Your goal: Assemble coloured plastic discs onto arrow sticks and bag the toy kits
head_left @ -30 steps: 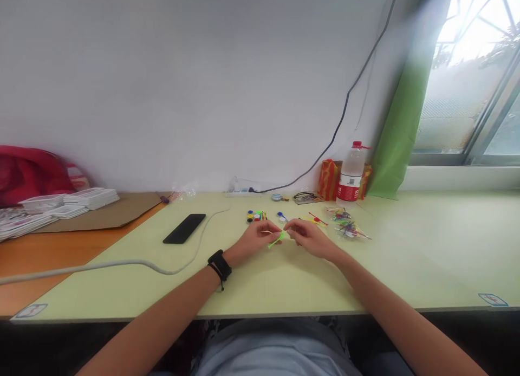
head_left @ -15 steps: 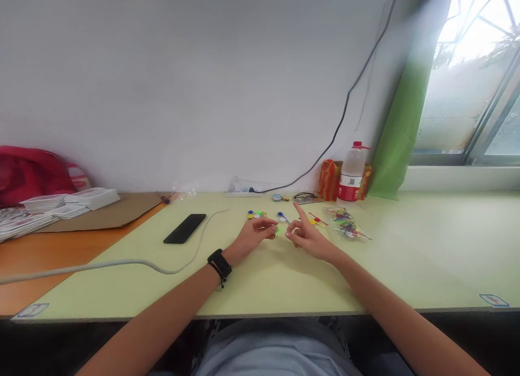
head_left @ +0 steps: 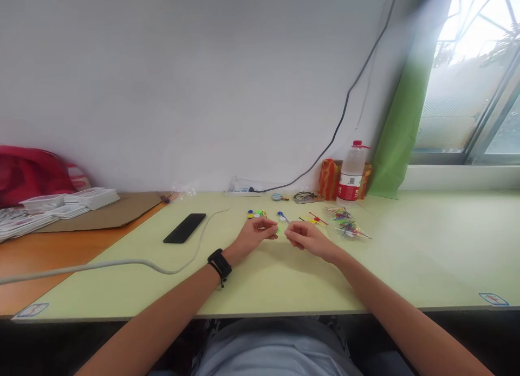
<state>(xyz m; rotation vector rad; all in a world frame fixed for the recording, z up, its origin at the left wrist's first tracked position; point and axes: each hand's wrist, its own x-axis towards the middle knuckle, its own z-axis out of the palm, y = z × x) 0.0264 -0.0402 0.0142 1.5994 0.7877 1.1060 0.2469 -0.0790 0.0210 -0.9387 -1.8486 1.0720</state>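
Observation:
My left hand (head_left: 257, 233), with a black watch on its wrist, pinches a small bright green plastic piece (head_left: 278, 230) between thumb and fingertips. Just to the right, my right hand (head_left: 304, 236) has its fingers drawn together close to that piece; anything in them is too small to make out. Behind the left hand lie small coloured round pieces (head_left: 257, 214) in blue, yellow, white and green. A blue-topped piece with a thin stem (head_left: 283, 217) rests beyond the gap between the hands. Red and yellow thin pieces (head_left: 317, 219) lie behind the right hand.
Clear bags of coloured pieces (head_left: 350, 228) lie right of my hands. A large bottle (head_left: 351, 175) stands by the wall. At left are a black phone (head_left: 184, 228), a pale cable (head_left: 150, 263) and stacked white trays (head_left: 91, 198). A power strip (head_left: 244, 190) sits at the back.
My right index finger, raised and pointing up before, has come down beside the thumb, and the hand's fingers are now closed. My left hand stays nearly in place with the green piece.

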